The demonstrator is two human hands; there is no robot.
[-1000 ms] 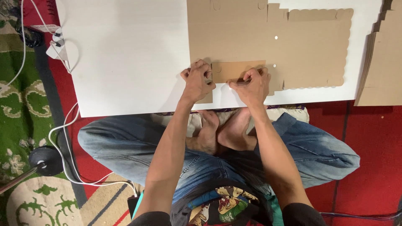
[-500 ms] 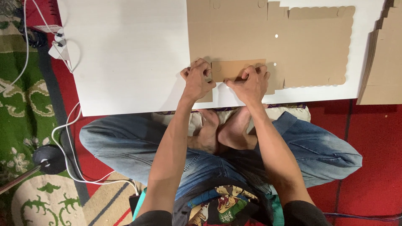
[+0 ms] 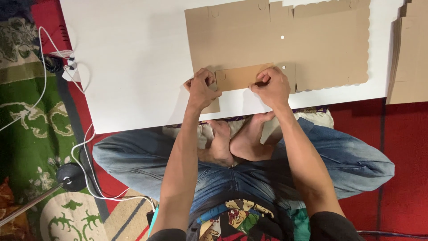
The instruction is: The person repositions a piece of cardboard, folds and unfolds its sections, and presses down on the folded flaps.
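A flat brown cardboard box blank (image 3: 321, 40) with scalloped edges lies on a white board (image 3: 133, 58). Its near flap (image 3: 240, 76) is folded up and back toward the blank. My left hand (image 3: 201, 89) pinches the flap's left end, fingers curled over the fold. My right hand (image 3: 271, 85) presses and grips the flap's right end. Both hands sit at the board's near edge, above my crossed bare feet.
A stack of more cardboard blanks (image 3: 408, 53) lies at the right on the red mat. White cables and a power strip (image 3: 67, 69) lie to the left on a green patterned rug. A black lamp base (image 3: 71, 176) stands near my left knee.
The view has shifted slightly. Both hands stay on the folded flap, pressing along it, with hardly any movement.
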